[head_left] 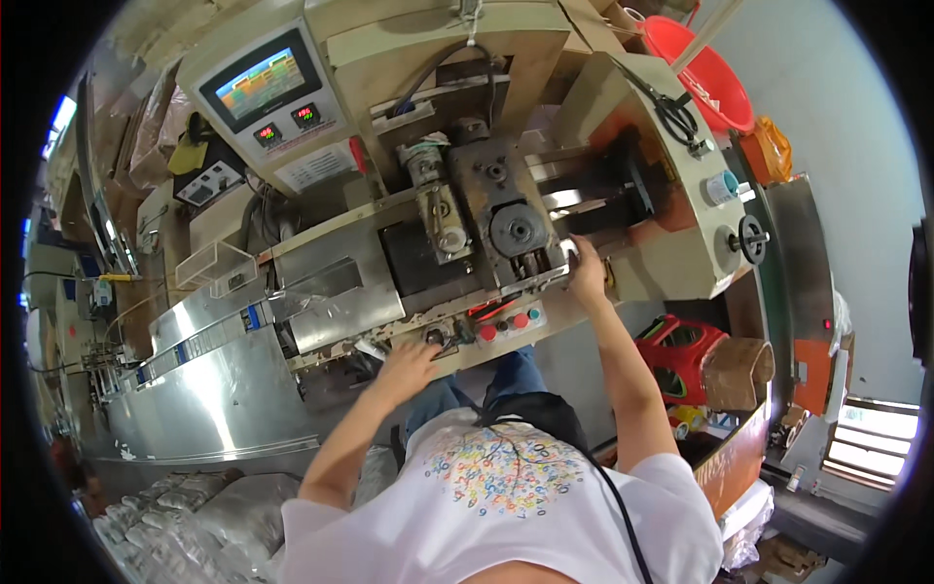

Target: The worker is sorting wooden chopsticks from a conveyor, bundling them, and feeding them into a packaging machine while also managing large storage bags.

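My left hand (407,372) rests at the front edge of a beige packing machine, fingers stretched out over the edge beside a small dark fitting (443,338). Nothing shows in its grasp. Further right and higher, my right hand (587,275) is closed at the right corner of the dark metal head (494,195). Its fingers curl around a shiny metal edge (569,255) there; the fingertips are partly hidden. A round steel disc (519,231) sits on the head. Between my hands, below the head, is a button panel (508,325) with red, black and teal buttons.
A lit touchscreen (261,80) stands at the upper left. A steel guard (219,380) and conveyor extend left. On the right are a black handwheel (751,239), a red plastic stool (676,360) and a cardboard box (739,374). Clear bags (243,506) lie at lower left.
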A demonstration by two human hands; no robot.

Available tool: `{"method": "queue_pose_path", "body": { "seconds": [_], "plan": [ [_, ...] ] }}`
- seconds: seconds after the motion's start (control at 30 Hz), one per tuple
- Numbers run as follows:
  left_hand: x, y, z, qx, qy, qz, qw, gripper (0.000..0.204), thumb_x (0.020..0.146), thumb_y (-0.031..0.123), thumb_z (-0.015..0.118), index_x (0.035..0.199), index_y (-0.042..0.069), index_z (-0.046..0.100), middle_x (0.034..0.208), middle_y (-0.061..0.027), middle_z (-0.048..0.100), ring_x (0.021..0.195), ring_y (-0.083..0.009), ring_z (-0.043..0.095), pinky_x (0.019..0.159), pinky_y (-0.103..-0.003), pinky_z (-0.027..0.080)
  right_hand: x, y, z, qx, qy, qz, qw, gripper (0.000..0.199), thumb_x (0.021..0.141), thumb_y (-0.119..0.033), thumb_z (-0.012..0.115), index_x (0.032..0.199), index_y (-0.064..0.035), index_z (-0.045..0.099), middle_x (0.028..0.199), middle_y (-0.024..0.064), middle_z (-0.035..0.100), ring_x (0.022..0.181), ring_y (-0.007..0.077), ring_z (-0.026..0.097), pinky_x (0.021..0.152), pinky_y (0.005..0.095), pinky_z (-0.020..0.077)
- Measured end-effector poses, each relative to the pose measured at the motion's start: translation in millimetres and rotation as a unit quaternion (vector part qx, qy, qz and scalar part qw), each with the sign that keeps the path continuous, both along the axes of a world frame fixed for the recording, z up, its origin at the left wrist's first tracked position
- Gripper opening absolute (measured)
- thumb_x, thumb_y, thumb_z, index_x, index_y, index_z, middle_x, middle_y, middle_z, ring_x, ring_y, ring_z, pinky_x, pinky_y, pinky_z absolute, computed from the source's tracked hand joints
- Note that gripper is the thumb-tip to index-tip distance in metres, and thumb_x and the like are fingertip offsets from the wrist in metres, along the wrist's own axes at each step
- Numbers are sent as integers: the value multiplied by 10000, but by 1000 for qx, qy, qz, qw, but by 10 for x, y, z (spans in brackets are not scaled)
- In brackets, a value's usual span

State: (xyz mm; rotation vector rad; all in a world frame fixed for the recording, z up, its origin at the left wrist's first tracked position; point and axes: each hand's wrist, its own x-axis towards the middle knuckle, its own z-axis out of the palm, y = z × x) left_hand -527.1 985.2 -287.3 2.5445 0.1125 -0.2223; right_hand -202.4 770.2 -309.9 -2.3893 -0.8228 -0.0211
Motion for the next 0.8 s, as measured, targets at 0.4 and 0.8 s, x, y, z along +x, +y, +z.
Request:
{"method": "queue_pose_path", "body": {
  "seconds": [0.4, 0.8],
  "plan": [
    [650, -1666, 122, -107, 111, 185, 971, 370, 846, 312, 538, 1152, 105, 508, 1120, -131, 558, 1061, -322, 507, 925, -407, 381, 749, 47, -502, -154, -149, 212, 953, 115, 794, -182, 523, 809, -80, 572, 872, 93, 554, 922, 290, 493, 836, 428, 363],
    [2166, -2038, -544, -691, 102, 528, 484, 541, 911, 433, 455, 1294, 71, 330, 1234, -140, 452, 1090, -300, 495, 858, -426, 442, 295, -1087, -323, -40, -53, 317, 946, 95, 688, -82, 630, 743, -60, 556, 791, 101, 517, 834, 298, 495, 799, 402, 397]
  ]
}}
